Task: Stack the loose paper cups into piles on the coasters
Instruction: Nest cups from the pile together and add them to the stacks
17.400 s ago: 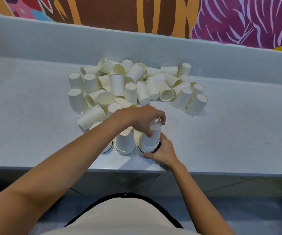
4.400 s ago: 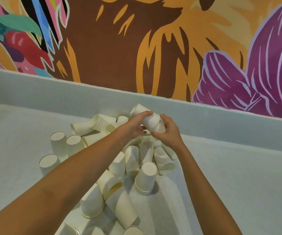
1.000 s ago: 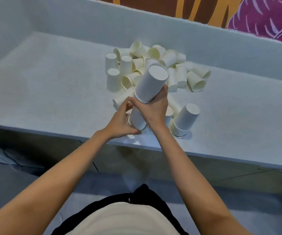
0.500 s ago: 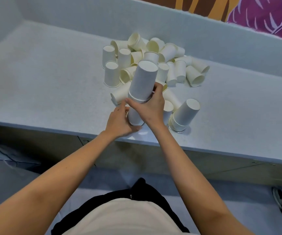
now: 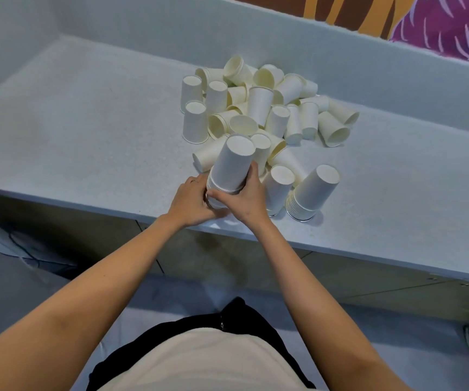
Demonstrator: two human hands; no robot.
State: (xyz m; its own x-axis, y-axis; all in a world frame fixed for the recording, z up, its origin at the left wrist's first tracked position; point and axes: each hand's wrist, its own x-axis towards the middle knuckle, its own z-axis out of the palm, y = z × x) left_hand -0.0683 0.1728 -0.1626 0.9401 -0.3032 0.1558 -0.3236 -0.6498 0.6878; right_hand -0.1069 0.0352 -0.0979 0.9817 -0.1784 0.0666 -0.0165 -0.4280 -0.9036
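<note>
Stretching away from both hands, the pale speckled counter (image 5: pixel 86 122) fills most of the view. Its raised back wall (image 5: pixel 143 26) stands far beyond the fingertips, and a strip of painted mural (image 5: pixel 439 21) shows above that.

Just past the hands lies the heap of loose paper cups (image 5: pixel 270 108). Some stand upside down, some lie on their sides with open mouths showing, and many touch or overlap.

To the right of the right hand stand two upside-down piles. The tall pile (image 5: pixel 312 193) is the farther one, with many rims nested at its foot and a thin darker edge (image 5: pixel 302 219) showing under its lowest cup. The middle pile (image 5: pixel 279 187) stands just beside the right hand, between that hand and the tall pile.

Between the two hands is the held stack (image 5: pixel 233 165), base up and tilted away from the person. Its lower rims sit over the near pile (image 5: pixel 213 203), which stands close to the counter's front edge. Whatever that pile stands on is hidden.

The right hand (image 5: pixel 247 198) grips the held stack at its lower rims, thumb across the front and fingers wrapped behind. The left hand (image 5: pixel 189 201) curls round the near pile from the left side, touching the right thumb. A thin ring (image 5: pixel 193 181) sits on one left finger.
</note>
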